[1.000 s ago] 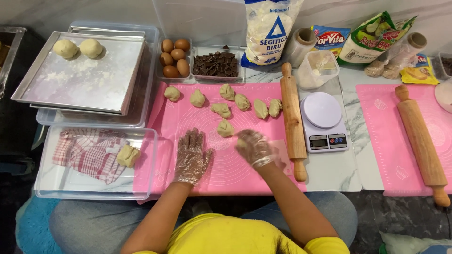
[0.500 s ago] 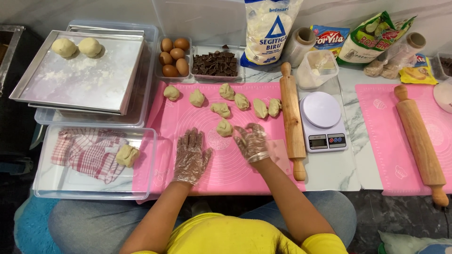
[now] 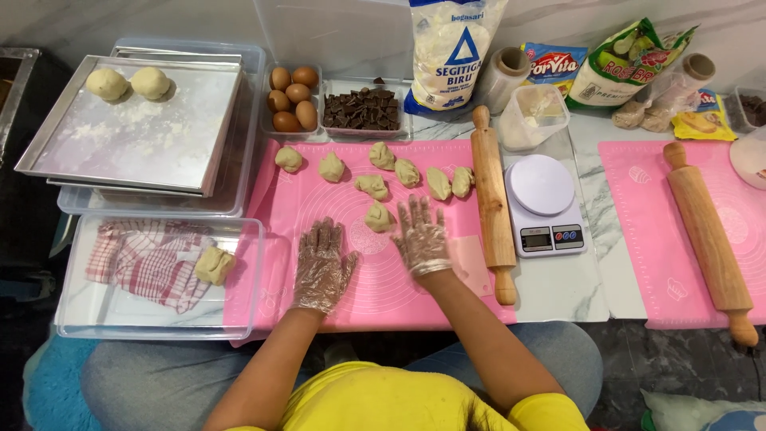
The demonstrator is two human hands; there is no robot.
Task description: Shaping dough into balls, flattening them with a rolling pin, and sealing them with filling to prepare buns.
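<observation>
Both my hands wear clear plastic gloves and lie flat, fingers spread, on a pink silicone mat. My left hand rests near the mat's front. My right hand lies just right of a small dough piece, fingertips close to it. Several more dough pieces sit in a loose row farther back on the mat. Neither hand holds anything.
A wooden rolling pin lies along the mat's right edge beside a white kitchen scale. At left are a metal tray with two dough balls and a clear tub holding a checked cloth and dough. Eggs, chocolate chunks, flour bag stand behind. A second rolling pin lies right.
My right hand has turned palm-down and slid forward and left toward the nearest dough piece. My left hand has stayed flat in place.
</observation>
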